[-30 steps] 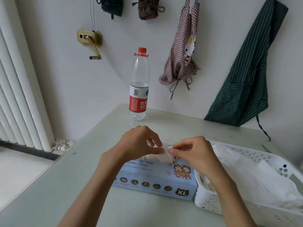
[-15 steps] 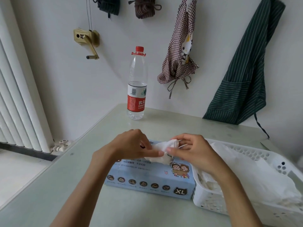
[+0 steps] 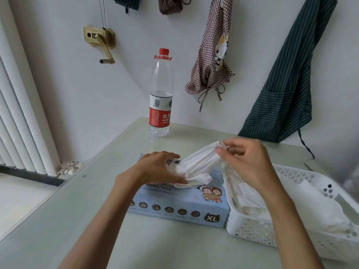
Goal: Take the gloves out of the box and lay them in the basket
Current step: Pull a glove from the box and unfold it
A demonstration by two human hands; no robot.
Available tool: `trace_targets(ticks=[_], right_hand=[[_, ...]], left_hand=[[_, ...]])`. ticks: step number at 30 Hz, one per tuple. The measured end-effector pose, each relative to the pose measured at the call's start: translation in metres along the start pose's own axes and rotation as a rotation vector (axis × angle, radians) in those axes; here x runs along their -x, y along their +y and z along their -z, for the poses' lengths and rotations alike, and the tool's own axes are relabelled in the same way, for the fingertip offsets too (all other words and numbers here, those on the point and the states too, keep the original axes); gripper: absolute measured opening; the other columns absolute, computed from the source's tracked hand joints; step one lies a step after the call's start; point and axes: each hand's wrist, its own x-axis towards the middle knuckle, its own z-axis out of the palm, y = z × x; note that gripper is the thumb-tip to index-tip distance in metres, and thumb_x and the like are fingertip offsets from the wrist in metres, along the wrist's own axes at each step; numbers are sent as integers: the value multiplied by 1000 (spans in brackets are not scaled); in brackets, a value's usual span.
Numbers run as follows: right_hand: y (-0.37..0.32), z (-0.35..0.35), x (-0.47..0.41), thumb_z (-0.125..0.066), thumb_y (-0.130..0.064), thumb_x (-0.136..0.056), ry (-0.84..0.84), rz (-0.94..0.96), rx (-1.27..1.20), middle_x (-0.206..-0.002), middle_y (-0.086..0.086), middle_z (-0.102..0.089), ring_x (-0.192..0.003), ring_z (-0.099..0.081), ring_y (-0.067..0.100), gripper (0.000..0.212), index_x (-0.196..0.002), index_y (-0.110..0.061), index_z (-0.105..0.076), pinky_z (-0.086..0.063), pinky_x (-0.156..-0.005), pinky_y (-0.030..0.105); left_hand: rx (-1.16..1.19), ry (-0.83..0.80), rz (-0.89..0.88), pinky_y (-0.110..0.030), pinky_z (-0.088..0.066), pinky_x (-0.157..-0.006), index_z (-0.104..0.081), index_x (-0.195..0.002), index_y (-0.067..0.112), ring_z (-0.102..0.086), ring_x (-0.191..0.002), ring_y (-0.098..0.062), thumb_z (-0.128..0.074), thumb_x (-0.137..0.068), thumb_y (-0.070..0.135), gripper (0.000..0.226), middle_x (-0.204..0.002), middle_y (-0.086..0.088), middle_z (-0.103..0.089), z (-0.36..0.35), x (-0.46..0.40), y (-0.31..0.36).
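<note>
Head view. A blue box [image 3: 174, 199] lies on the pale surface [image 3: 97, 191] with its long side across the frame. A white basket [image 3: 303, 228] stands against its right end, touching or nearly touching it. A white glove [image 3: 198, 164] is partly out of the slot in the box top. It is stretched taut, with its long axis rising from the slot, lower left, to the right hand [image 3: 246, 162], upper right. The right hand pinches the glove's upper end between thumb and fingertips, and its other fingers are loosely curled. The left hand [image 3: 161, 167] lies across the box top at the slot with fingers fairly straight, pressing on the box and on the glove's lower end; no grip is evident there. The glove's lower end is bunched at the slot, and how much remains inside cannot be told.

The basket already holds a heap of white gloves [image 3: 252, 202]. It lies directly below and to the right of the right hand, which is the nearer hand to it. Judged from this layout, the coming move is a pull along the glove's own axis, up and rightward, until the tail clears the slot. A short carry down into the basket would follow. The left hand appears to be steadying the box against that pull.
</note>
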Motion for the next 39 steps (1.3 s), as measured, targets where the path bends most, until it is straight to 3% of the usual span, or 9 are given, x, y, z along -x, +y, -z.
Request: trace_targets(ticks=[5, 7, 14, 18, 22, 25, 28, 33, 39], right_hand=[[4, 8, 0, -74, -21, -81, 155, -27, -89, -82, -8, -72, -77, -67, 3, 12, -91, -28, -72, -52, -71, 15], [2, 4, 1, -72, -24, -83, 29, -36, -47, -84, -11, -71, -81, -66, 5, 10, -89, -31, -70, -50, -68, 10], [13, -25, 1, -74, -52, -73, -91, -63, 392, -89, -17, -51, -98, -47, 13, 41, -105, -26, -67, -36, -83, 30], [18, -35, 1, -74, -42, -78, -64, 27, 340, -96, -12, -67, -96, -56, 13, 27, -94, -20, -73, -40, -86, 32], [6, -27, -4, -79, -30, -76, -170, -48, 184, -58, -11, -59, -55, -52, 4, 21, -63, -20, -67, -43, -57, 26], [3, -13, -12, -84, -29, -69, -102, -69, 172, -48, 1, -39, -50, -29, 10, 46, -50, -2, -52, -23, -49, 26], [1, -4, -11, -85, -26, -67, -3, -90, 153, -75, 14, -72, -65, -56, 18, 35, -75, 5, -72, -41, -57, 31], [-11, 8, -10, -84, -28, -69, -57, -55, 257, -96, 22, -71, -90, -66, 34, 41, -84, 8, -71, -51, -64, 31], [-27, 26, -10, -84, -23, -70, -4, -10, 263, -48, -8, -54, -44, -45, 6, 36, -52, -8, -57, -34, -43, 16]], left_hand=[[56, 31, -33, -35, -25, -110, -42, -137, 36, -37, -131, -12, -69, -69, 63, 78, -141, 13, -44, 1, -1, -2], [174, 99, -84, -36, -32, -107, -49, -129, 35, -37, -126, -10, -76, -64, 58, 74, -133, 14, -46, 8, 2, 0], [45, 244, -260, -16, -41, -67, -69, -84, 40, -55, -79, 3, -75, -73, 48, 15, -90, 21, -67, 15, 15, 10], [-156, 219, -328, -18, -30, -97, -67, -111, 38, -50, -110, 0, -54, -90, 49, 27, -116, 20, -64, 9, 31, -3], [-304, -24, -345, -28, -14, -112, -51, -133, 38, -30, -134, -5, -27, -96, 55, 47, -137, 17, -50, 10, 39, -9], [-415, -51, -336, -29, -17, -111, -48, -135, 36, -31, -133, -9, -24, -100, 48, 43, -136, 12, -51, 11, 35, -7], [-468, -27, -293, -31, -27, -104, -57, -117, 31, -44, -120, -12, -26, -102, 44, 37, -117, 8, -61, 14, 32, -7], [-555, 5, -164, -31, -34, -89, -64, -101, 16, -52, -101, -18, -32, -100, 43, 42, -98, -1, -64, 12, 30, 5], [-447, 60, 49, -33, -33, -95, -53, -90, 14, -57, -100, -23, -45, -93, 40, 28, -106, -7, -65, 15, 18, 25]])
